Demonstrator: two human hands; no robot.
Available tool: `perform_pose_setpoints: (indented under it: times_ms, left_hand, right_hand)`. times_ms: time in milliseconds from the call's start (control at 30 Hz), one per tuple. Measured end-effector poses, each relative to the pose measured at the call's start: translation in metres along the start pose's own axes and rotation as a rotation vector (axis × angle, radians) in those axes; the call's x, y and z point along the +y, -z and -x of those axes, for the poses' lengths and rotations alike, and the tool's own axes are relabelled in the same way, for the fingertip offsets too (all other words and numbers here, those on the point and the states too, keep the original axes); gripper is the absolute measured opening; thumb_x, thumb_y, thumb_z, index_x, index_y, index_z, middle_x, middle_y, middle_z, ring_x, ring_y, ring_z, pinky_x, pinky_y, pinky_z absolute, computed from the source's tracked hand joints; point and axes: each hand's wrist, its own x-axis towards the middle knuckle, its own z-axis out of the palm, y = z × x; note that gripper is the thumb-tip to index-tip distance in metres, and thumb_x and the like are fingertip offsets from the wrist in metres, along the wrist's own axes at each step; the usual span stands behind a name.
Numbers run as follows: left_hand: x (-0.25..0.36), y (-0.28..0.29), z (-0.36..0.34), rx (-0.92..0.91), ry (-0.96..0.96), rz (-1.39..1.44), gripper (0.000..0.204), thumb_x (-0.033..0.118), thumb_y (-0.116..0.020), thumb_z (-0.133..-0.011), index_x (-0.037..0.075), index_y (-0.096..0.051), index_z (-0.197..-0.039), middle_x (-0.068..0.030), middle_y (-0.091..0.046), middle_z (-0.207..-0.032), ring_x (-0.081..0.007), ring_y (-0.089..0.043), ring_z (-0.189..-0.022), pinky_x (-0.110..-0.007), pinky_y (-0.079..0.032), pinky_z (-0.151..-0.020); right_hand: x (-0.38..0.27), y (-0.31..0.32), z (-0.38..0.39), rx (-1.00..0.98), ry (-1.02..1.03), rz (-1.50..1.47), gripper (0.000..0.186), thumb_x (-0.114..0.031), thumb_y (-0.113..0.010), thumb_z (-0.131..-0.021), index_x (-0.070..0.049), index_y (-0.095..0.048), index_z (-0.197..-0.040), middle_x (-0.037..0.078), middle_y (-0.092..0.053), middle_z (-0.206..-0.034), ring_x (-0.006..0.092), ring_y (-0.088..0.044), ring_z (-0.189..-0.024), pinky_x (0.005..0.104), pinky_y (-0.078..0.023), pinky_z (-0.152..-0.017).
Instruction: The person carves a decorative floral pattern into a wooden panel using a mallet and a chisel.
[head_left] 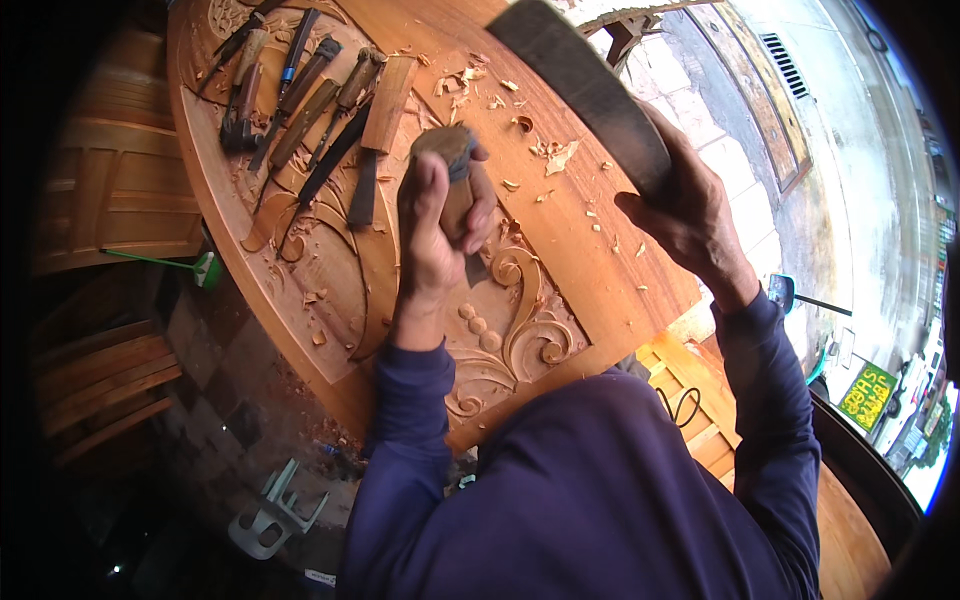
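Note:
My left hand (440, 215) is closed round the wooden handle of a chisel (458, 200). The handle's broad, worn end faces up with a dark wrapping near it, and a bit of the blade shows below my fist. Under it lies a wooden panel (570, 250) carved with scrolls, leaves and a row of small round beads. Raised over the panel's right side, a long, dark, slightly curved wooden bar (590, 100) sits in the grip of my right hand (690, 205). The bar is apart from the chisel.
Several carving chisels and gouges (320, 110) lie on the panel's far left. Wood shavings (555, 155) are scattered over it. A green-headed broom (205, 268), a pale plastic chair (275, 510) and stacked wooden panels (120, 180) stand at the left. A street (840, 130) runs along the right.

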Motion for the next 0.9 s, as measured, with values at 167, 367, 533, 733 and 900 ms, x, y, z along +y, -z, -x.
perform_pose_setpoints:
  times_ms: [167,367,533,733,900]
  left_hand:
    - [-0.017,-0.021,-0.037,-0.162,0.069,-0.150,0.064,0.067,-0.045,-0.103,0.004,-0.056,-0.110,0.0030,-0.042,-0.056,-0.0048,-0.030,-0.040,-0.022,-0.024,-0.037]
    - [-0.026,-0.026,-0.052,-0.258,0.208,-0.058,0.051,0.054,-0.059,-0.103,0.005,-0.059,-0.115,-0.0031,-0.056,-0.095,-0.0038,-0.042,-0.052,-0.019,-0.030,-0.041]
    - [-0.027,-0.036,-0.049,-0.198,0.184,-0.174,0.065,0.068,-0.049,-0.101,0.005,-0.057,-0.109,0.0005,-0.044,-0.058,-0.0047,-0.031,-0.041,-0.021,-0.024,-0.038]
    - [-0.030,-0.024,-0.047,-0.224,0.198,-0.030,0.051,0.056,-0.061,-0.101,0.006,-0.058,-0.112,0.0006,-0.050,-0.074,-0.0034,-0.040,-0.051,-0.019,-0.028,-0.040]
    - [-0.037,-0.012,-0.045,-0.198,0.196,-0.024,0.038,0.043,-0.071,-0.099,0.007,-0.059,-0.104,0.0040,-0.048,-0.066,-0.0026,-0.038,-0.047,-0.019,-0.026,-0.041]
  right_hand:
    - [0.012,0.001,0.037,0.124,-0.132,-0.136,0.085,0.001,-0.078,-0.077,-0.008,-0.046,-0.155,0.013,-0.061,-0.143,0.0227,-0.054,-0.136,0.0370,-0.039,-0.116]
    - [0.019,0.025,0.072,0.248,-0.242,-0.224,0.085,0.010,-0.076,-0.076,-0.002,-0.044,-0.154,0.013,-0.053,-0.148,0.0208,-0.047,-0.139,0.0358,-0.031,-0.119]
    - [0.023,0.035,0.086,0.314,-0.270,-0.189,0.084,0.007,-0.077,-0.077,-0.003,-0.044,-0.154,0.012,-0.055,-0.145,0.0203,-0.049,-0.135,0.0350,-0.034,-0.116]
    - [0.015,0.038,0.082,0.315,-0.258,-0.096,0.085,0.001,-0.080,-0.078,-0.004,-0.043,-0.154,0.011,-0.056,-0.143,0.0201,-0.051,-0.132,0.0352,-0.038,-0.113]
    - [0.000,0.038,0.056,0.342,-0.221,-0.039,0.085,-0.005,-0.084,-0.078,-0.004,-0.044,-0.153,0.011,-0.060,-0.136,0.0213,-0.057,-0.123,0.0357,-0.045,-0.107]
